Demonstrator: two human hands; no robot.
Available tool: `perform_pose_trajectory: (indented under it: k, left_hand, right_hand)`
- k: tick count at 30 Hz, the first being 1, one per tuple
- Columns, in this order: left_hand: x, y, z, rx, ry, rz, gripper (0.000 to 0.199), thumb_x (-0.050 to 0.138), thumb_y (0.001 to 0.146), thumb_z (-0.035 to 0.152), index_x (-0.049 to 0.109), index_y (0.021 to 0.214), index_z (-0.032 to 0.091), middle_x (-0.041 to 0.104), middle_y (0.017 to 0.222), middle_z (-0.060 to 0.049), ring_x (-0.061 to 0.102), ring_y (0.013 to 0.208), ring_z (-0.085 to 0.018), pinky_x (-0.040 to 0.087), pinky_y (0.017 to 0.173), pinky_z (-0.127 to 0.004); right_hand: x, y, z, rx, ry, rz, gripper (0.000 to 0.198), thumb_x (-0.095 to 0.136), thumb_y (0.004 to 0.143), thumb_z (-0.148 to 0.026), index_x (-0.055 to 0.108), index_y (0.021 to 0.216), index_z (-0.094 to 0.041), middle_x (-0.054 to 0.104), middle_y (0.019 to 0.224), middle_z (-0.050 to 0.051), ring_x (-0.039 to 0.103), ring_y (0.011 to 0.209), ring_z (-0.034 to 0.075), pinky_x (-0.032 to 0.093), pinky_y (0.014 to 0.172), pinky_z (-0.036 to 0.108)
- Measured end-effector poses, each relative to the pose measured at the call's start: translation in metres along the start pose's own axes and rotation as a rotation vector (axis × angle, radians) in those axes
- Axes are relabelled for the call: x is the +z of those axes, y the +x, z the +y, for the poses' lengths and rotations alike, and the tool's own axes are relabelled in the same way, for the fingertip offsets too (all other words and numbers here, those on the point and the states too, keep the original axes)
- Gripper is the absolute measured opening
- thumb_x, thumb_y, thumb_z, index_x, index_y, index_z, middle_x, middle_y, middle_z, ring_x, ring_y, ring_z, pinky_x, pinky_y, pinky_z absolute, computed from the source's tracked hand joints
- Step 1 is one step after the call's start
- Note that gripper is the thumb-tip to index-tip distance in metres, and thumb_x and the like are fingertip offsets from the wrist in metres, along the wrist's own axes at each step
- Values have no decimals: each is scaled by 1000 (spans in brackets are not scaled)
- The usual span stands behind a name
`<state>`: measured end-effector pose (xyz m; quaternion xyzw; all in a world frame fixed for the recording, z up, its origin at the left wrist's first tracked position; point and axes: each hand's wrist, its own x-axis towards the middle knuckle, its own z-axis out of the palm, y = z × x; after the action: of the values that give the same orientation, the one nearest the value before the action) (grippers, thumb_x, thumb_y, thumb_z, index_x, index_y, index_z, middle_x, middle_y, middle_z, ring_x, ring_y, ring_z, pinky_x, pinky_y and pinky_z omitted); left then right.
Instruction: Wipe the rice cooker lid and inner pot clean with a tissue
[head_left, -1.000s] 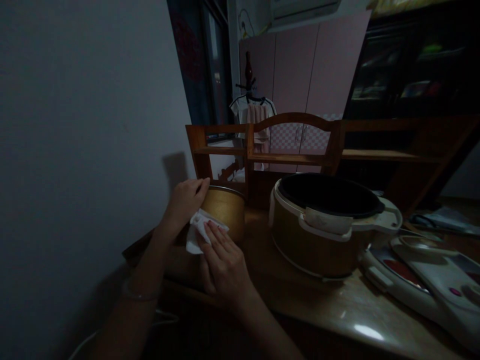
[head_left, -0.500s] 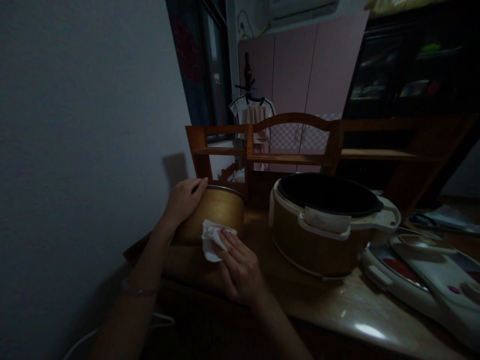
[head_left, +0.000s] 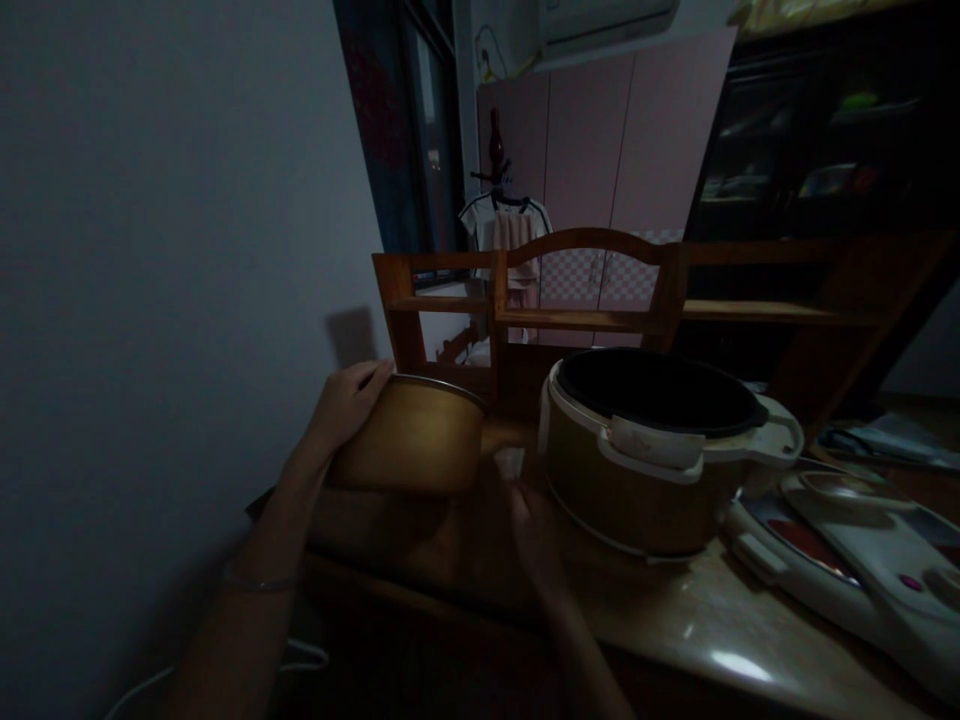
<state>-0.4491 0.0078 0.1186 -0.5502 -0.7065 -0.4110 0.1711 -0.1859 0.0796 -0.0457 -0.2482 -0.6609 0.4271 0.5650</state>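
My left hand (head_left: 346,408) grips the rim of a gold-coloured inner pot (head_left: 420,440) on its left side, fingers over the edge. The pot is slightly tilted above the table. To its right, apart from it, my right hand (head_left: 531,520) pinches a crumpled white tissue (head_left: 510,462); this hand is dim and a little blurred. Just beyond the right hand stands the rice cooker body (head_left: 622,490), with a white rim, a front handle and a dark opening. Its detached lid or a similar white appliance part (head_left: 847,560) lies farther right.
The wooden table (head_left: 675,620) has a low wooden shelf (head_left: 585,318) along its back. A pale wall (head_left: 187,250) rises close on the left. A white cable (head_left: 300,660) hangs below the table's front edge. Clothes (head_left: 514,235) hang on a stand behind.
My right hand has moved right, off the pot's side, with the tissue. My left hand has shifted slightly left with the pot, which now tilts and shows more of its side.
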Motion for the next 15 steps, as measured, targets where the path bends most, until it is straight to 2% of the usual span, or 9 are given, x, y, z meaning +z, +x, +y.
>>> perform_pose_trajectory:
  k: [3,5,9,15]
  left_hand:
    - [2,-3,9,47,12,1,42,42,96,49,71,90,19,75,101,-5,67,93,-21,46,84,-28]
    - [5,-4,16,82,54,3,43,40,97,49,70,89,20,74,102,-6,66,93,-22,46,86,-29]
    - [10,-5,31,123,184,-5,45,34,99,48,68,85,21,74,96,-7,65,89,-22,46,82,-31]
    - [15,-2,40,131,297,4,48,32,100,47,67,81,21,74,93,-8,65,87,-22,44,79,-32]
  right_hand:
    - [17,8,6,333,278,4,36,56,85,-51,75,79,-21,75,78,2,69,78,23,53,73,31]
    - [30,10,7,444,391,22,40,58,81,-56,74,78,-19,74,74,3,69,74,22,53,70,31]
    - [40,5,5,492,462,39,44,58,80,-59,73,83,-19,74,80,5,68,75,23,52,69,31]
    - [33,-5,-6,497,506,41,42,58,82,-57,72,84,-17,72,85,4,64,81,22,48,73,29]
